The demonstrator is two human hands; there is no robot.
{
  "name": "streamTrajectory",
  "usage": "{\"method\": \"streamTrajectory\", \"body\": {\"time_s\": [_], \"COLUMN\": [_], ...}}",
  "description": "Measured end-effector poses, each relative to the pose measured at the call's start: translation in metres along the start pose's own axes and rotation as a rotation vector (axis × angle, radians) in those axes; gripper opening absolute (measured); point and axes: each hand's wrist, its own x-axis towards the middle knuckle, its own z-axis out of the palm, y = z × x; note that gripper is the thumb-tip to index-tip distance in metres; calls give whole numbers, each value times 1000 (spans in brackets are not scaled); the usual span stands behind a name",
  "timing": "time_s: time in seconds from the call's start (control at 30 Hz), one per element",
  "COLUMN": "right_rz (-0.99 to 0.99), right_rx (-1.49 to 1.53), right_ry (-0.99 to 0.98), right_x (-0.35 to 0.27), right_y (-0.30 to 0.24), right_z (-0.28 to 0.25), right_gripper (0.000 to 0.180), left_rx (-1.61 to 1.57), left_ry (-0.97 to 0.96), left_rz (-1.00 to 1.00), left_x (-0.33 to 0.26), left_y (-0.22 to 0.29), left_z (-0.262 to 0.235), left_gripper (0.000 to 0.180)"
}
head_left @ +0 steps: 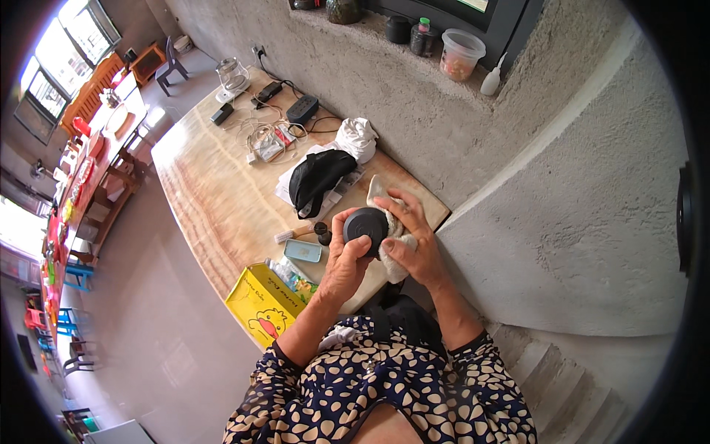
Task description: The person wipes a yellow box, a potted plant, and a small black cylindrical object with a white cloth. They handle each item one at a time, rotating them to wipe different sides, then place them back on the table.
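My left hand (345, 259) grips a round black object (365, 226), like a lid or small speaker, held up over the near end of a long wooden table (211, 200). My right hand (411, 238) presses a pale cloth (387, 222) against the black object's right side, fingers curled around it. Both hands meet in front of my chest.
On the table lie a black pouch (318, 177), a white rag (358, 136), a power strip (302, 108) with cables, a light-blue flat case (303, 251) and small dark caps (322, 232). A yellow bag (265, 303) stands beside the table. A rough concrete wall (562, 207) rises on the right, with jars on its ledge.
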Motion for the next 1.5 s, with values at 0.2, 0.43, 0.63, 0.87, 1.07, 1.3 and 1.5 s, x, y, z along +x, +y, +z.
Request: {"method": "streamTrajectory", "body": {"time_s": [0.2,0.43,0.63,0.87,1.07,1.3,1.5], "right_rz": [-250,-471,-354,92,-272,-356,-268], "right_rx": [-182,-575,-333,170,-205,-382,-150], "right_ry": [25,17,-103,-405,-82,141,-140], "right_x": [-6,-31,0,28,4,-45,-29], "right_y": [-12,-14,-25,-10,-15,-13,-21], "right_z": [14,20,-6,-36,-12,3,-33], "right_gripper": [50,36,34,27,31,31,30], "left_rx": [-267,-223,-290,-110,-134,-98,258], "left_ry": [51,131,-18,-133,70,-21,-172], "left_rz": [-19,-205,-114,-15,162,-35,-51], "left_x": [4,-4,-6,-11,1,-17,-20], "left_y": [-13,-5,-13,-17,-26,-10,4], "left_z": [-9,-4,-7,4,-6,20,15], "left_gripper": [45,56,57,58,50,48,83]}}
